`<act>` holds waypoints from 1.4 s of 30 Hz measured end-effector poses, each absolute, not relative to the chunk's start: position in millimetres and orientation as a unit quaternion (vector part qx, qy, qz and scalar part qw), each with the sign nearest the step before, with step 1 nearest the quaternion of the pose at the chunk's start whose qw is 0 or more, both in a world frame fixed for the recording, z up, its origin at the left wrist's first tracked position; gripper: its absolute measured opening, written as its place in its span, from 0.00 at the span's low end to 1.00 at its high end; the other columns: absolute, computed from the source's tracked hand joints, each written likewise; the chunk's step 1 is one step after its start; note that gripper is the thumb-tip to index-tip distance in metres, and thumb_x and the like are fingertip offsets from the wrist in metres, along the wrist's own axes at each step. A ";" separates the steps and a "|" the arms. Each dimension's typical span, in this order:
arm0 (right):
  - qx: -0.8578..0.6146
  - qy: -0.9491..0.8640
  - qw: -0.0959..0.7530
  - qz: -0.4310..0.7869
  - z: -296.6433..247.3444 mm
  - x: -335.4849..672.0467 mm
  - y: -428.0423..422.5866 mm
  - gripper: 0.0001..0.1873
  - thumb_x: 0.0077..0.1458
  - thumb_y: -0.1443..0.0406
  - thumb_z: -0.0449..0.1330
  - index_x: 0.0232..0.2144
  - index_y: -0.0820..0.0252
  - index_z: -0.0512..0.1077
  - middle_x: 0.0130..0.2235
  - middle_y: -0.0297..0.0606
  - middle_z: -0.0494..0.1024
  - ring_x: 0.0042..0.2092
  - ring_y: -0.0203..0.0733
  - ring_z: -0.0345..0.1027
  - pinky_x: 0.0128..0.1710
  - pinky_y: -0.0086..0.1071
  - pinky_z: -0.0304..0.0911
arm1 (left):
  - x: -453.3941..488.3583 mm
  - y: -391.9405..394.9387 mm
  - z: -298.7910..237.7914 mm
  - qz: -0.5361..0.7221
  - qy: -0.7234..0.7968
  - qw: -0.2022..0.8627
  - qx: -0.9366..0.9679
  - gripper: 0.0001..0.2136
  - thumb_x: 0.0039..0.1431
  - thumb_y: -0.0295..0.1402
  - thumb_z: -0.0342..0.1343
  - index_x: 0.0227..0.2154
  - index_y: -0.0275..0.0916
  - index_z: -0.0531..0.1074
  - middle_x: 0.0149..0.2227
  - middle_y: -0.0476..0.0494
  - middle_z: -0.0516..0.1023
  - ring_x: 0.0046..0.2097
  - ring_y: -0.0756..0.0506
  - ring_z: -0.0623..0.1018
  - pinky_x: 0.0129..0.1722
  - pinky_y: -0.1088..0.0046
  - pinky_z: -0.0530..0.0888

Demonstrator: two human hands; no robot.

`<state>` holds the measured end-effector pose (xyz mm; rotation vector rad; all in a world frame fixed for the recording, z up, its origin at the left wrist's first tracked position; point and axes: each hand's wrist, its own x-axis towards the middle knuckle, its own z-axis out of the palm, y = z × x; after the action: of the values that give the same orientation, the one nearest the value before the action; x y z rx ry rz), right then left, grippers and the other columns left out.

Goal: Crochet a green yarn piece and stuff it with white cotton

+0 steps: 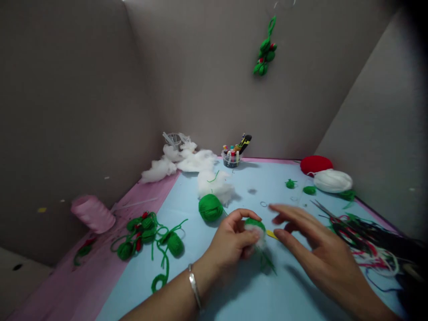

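One left hand (238, 237) pinches green yarn piece (254, 223) with white stuffing (262, 242), lower center; likely light, squashy, best cradled by sides; right hand (316, 247) fingers parted.

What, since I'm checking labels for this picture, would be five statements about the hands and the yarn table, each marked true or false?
1. The left hand holds a green-and-white piece. True.
2. The right hand is clenched in a fist. False: the right hand is open, thumb and fingers apart.
3. The red yarn bundle lies beside the white yarn bundle. True.
4. The silver bracelet is on the right wrist. False: the silver bracelet is on the left wrist.
5. The green yarn ball lies nearer the camera than the white stuffing just behind it. True.
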<state>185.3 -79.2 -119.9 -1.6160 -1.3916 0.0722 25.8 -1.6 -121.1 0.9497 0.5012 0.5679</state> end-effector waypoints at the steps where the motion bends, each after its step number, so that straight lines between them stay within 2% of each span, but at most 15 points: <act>1: -0.658 -0.561 0.494 0.083 -120.6 179.4 -80.4 0.17 0.54 0.55 0.60 0.43 0.54 0.77 0.43 0.43 0.80 0.41 0.45 0.76 0.39 0.37 0.74 | 26.1 -1.9 -121.0 0.268 0.236 0.815 0.456 0.16 0.42 0.31 0.63 0.36 0.38 0.68 0.19 0.59 0.62 0.18 0.57 0.56 0.19 0.77 0.50; 3: -0.656 -0.517 0.523 0.172 -121.9 168.7 -83.0 0.13 0.51 0.55 0.62 0.36 0.55 0.78 0.35 0.41 0.82 0.35 0.43 0.78 0.34 0.32 0.74 | 26.5 -2.6 -120.2 0.279 0.230 0.794 0.488 0.14 0.42 0.29 0.63 0.35 0.36 0.69 0.23 0.55 0.66 0.21 0.57 0.61 0.22 0.78 0.55; 4: -0.655 -0.492 0.536 0.203 -122.0 165.2 -83.7 0.13 0.48 0.55 0.63 0.34 0.56 0.78 0.34 0.41 0.82 0.34 0.44 0.78 0.33 0.32 0.74 | 26.4 -3.3 -120.0 0.287 0.227 0.777 0.511 0.13 0.42 0.28 0.62 0.34 0.36 0.69 0.26 0.53 0.69 0.24 0.56 0.64 0.25 0.78 0.59; 6: -0.649 -0.462 0.546 0.260 -121.1 162.1 -83.4 0.16 0.44 0.56 0.66 0.34 0.58 0.78 0.34 0.42 0.83 0.34 0.45 0.78 0.33 0.32 0.75 | 25.7 -5.4 -120.5 0.294 0.234 0.728 0.574 0.13 0.44 0.27 0.60 0.35 0.36 0.68 0.29 0.51 0.70 0.29 0.53 0.67 0.29 0.78 0.62; 9: -0.640 -0.474 0.519 0.309 -120.5 163.2 -81.4 0.17 0.42 0.57 0.66 0.36 0.58 0.78 0.33 0.41 0.83 0.33 0.44 0.78 0.33 0.33 0.74 | 23.0 -8.9 -123.9 0.265 0.267 0.641 0.669 0.14 0.50 0.27 0.56 0.41 0.40 0.64 0.26 0.54 0.68 0.27 0.52 0.66 0.27 0.77 0.59; 14: -0.654 -0.539 0.463 0.258 -126.5 165.2 -82.1 0.10 0.46 0.59 0.59 0.29 0.58 0.75 0.24 0.35 0.78 0.26 0.40 0.73 0.25 0.30 0.69 | 19.0 -11.6 -125.8 0.233 0.256 0.542 0.766 0.16 0.48 0.24 0.54 0.41 0.40 0.62 0.26 0.55 0.66 0.27 0.52 0.65 0.26 0.76 0.58; 17: -0.675 -0.537 0.459 0.214 -129.0 167.3 -83.3 0.10 0.47 0.59 0.55 0.26 0.57 0.72 0.20 0.32 0.75 0.21 0.38 0.69 0.20 0.28 0.64 | 20.1 -9.9 -124.2 0.227 0.234 0.613 0.719 0.21 0.45 0.26 0.59 0.45 0.39 0.64 0.28 0.54 0.66 0.27 0.53 0.65 0.25 0.76 0.60; 20: -0.685 -0.523 0.475 0.180 -130.1 169.1 -83.3 0.10 0.49 0.59 0.53 0.28 0.57 0.72 0.20 0.31 0.74 0.21 0.36 0.69 0.19 0.26 0.63 | 23.8 -6.1 -124.8 0.202 0.208 0.733 0.616 0.29 0.44 0.32 0.62 0.52 0.36 0.63 0.32 0.53 0.65 0.25 0.54 0.67 0.22 0.77 0.62; 22: -0.685 -0.526 0.476 0.164 -131.3 168.4 -83.6 0.10 0.50 0.60 0.54 0.28 0.57 0.72 0.21 0.31 0.75 0.20 0.36 0.69 0.19 0.26 0.63 | 26.4 -4.7 -126.7 0.189 0.227 0.752 0.589 0.28 0.47 0.32 0.58 0.54 0.35 0.65 0.32 0.52 0.65 0.22 0.54 0.68 0.20 0.76 0.63; 25: -0.677 -0.550 0.470 0.139 -133.8 165.3 -86.4 0.10 0.50 0.60 0.56 0.31 0.57 0.75 0.22 0.31 0.77 0.22 0.35 0.71 0.21 0.25 0.65 | 27.6 -6.7 -130.1 0.220 0.286 0.683 0.635 0.23 0.49 0.27 0.53 0.51 0.33 0.70 0.30 0.50 0.70 0.22 0.53 0.69 0.23 0.73 0.67; 28: -0.639 -0.606 0.469 0.073 -135.3 163.1 -90.5 0.10 0.54 0.62 0.57 0.36 0.55 0.76 0.31 0.34 0.82 0.32 0.36 0.77 0.32 0.24 0.70 | 25.3 -11.1 -132.1 0.289 0.298 0.553 0.723 0.21 0.47 0.24 0.51 0.46 0.33 0.75 0.37 0.42 0.78 0.33 0.46 0.75 0.34 0.69 0.72; 30: -0.619 -0.628 0.469 0.052 -135.0 163.0 -91.9 0.10 0.56 0.63 0.56 0.38 0.55 0.76 0.35 0.35 0.82 0.35 0.35 0.78 0.36 0.23 0.70 | 23.2 -13.3 -132.4 0.322 0.291 0.490 0.756 0.21 0.47 0.24 0.50 0.46 0.32 0.76 0.41 0.39 0.80 0.40 0.43 0.77 0.41 0.66 0.73; 33: -0.617 -0.617 0.472 0.125 -133.7 163.9 -90.2 0.10 0.57 0.61 0.57 0.38 0.55 0.75 0.34 0.35 0.82 0.35 0.36 0.78 0.34 0.24 0.71 | 21.5 -15.0 -132.3 0.344 0.290 0.448 0.772 0.22 0.48 0.23 0.48 0.47 0.30 0.77 0.40 0.36 0.81 0.41 0.41 0.77 0.43 0.64 0.73; 38: -0.610 -0.550 0.501 0.274 -133.7 163.9 -83.3 0.10 0.51 0.59 0.63 0.35 0.56 0.72 0.27 0.34 0.77 0.28 0.36 0.73 0.29 0.25 0.70 | 21.2 -18.7 -131.4 0.355 0.269 0.403 0.800 0.23 0.49 0.25 0.49 0.48 0.30 0.76 0.34 0.36 0.79 0.35 0.42 0.76 0.39 0.64 0.74; 42: -0.608 -0.532 0.514 0.288 -135.5 162.7 -80.7 0.09 0.50 0.59 0.60 0.32 0.57 0.70 0.25 0.33 0.74 0.26 0.35 0.71 0.26 0.26 0.69 | 20.6 -20.4 -129.9 0.319 0.239 0.378 0.836 0.25 0.51 0.26 0.47 0.54 0.28 0.71 0.36 0.34 0.78 0.37 0.41 0.76 0.39 0.62 0.74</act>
<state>162.7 -80.7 -135.5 -1.4619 -1.2800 0.6914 20.6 -20.4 -129.9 2.1367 0.6115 0.8143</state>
